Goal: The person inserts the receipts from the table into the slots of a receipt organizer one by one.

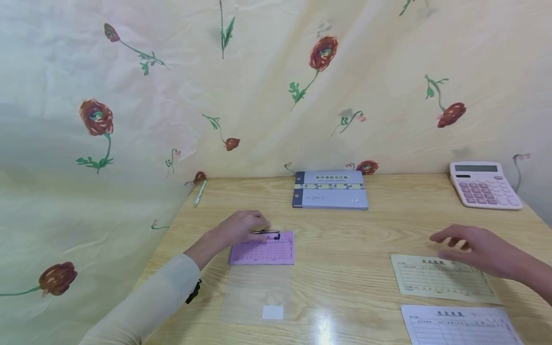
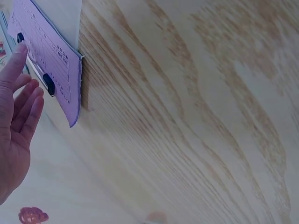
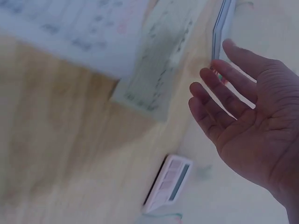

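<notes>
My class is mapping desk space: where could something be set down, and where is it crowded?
Bare wood lies between the pink pad and green slip, and between the blue book and calculator. Crowded: front right, where green slip and white slip lie close, near the right hand.

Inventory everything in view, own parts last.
Table: 1, wood, lower view
Floral cloth: 1, cream, behind table
Clipboard: 1, clear, table's left half
Label: 1, white, clipboard's near end
Clip: 1, black and silver, clipboard's far end
Purple form: 1, purple, on clipboard
Green form: 1, pale green, near right
White form: 1, whitish, nearer than green form
Ledger: 1, blue, far middle
Calculator: 1, pink, far right
Pen: 1, white-green, far left
Black item: 1, black, beside sleeve
Sleeve: 1, white, lower left
Left grip (hand): 1, bare, touching clip
Right grip (hand): 1, bare, by green form
</notes>
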Demonstrator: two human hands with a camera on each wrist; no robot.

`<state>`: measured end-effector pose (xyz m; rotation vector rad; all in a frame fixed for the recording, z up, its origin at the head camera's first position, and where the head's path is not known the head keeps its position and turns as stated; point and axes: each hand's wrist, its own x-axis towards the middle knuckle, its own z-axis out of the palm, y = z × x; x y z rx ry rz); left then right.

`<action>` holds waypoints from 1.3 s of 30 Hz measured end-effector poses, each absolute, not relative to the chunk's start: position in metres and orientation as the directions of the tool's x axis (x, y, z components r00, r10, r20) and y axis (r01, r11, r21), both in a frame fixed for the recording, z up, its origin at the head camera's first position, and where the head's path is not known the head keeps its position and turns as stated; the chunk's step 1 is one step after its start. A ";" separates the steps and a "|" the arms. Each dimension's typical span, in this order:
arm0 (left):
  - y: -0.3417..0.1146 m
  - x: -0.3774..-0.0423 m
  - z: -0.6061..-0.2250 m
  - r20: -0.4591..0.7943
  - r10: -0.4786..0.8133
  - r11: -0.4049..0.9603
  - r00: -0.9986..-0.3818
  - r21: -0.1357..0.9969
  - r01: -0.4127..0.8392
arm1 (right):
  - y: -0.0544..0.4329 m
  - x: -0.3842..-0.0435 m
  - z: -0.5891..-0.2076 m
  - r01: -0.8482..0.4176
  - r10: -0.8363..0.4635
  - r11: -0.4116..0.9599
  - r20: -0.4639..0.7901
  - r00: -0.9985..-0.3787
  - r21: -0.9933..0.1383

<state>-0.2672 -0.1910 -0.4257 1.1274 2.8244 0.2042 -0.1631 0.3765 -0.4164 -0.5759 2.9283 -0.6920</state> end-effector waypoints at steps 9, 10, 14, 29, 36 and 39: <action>-0.194 -0.267 -0.431 -0.044 0.681 0.719 -0.731 0.229 0.656 | 0.413 -0.147 -0.436 -0.243 -0.275 0.847 0.002 -0.961 -0.473; -0.194 -0.267 -0.432 -0.044 0.679 0.720 -0.733 0.230 0.654 | 0.416 -0.146 -0.439 -0.253 -0.274 0.841 0.028 -0.961 -0.479; -0.194 -0.267 -0.433 -0.040 0.677 0.719 -0.735 0.244 0.650 | 0.427 -0.141 -0.453 -0.271 -0.250 0.832 0.110 -0.962 -0.483; -0.194 -0.265 -0.436 -0.027 0.678 0.710 -0.734 0.283 0.645 | 0.431 -0.138 -0.464 -0.099 -0.107 0.895 0.007 -0.994 -0.434; -0.193 -0.265 -0.437 -0.008 0.684 0.702 -0.730 0.280 0.655 | 0.435 -0.138 -0.468 -0.062 -0.058 0.892 0.023 -0.998 -0.448; -0.193 -0.265 -0.437 -0.010 0.679 0.707 -0.734 0.275 0.651 | 0.436 -0.139 -0.469 -0.060 -0.046 0.891 0.041 -0.998 -0.450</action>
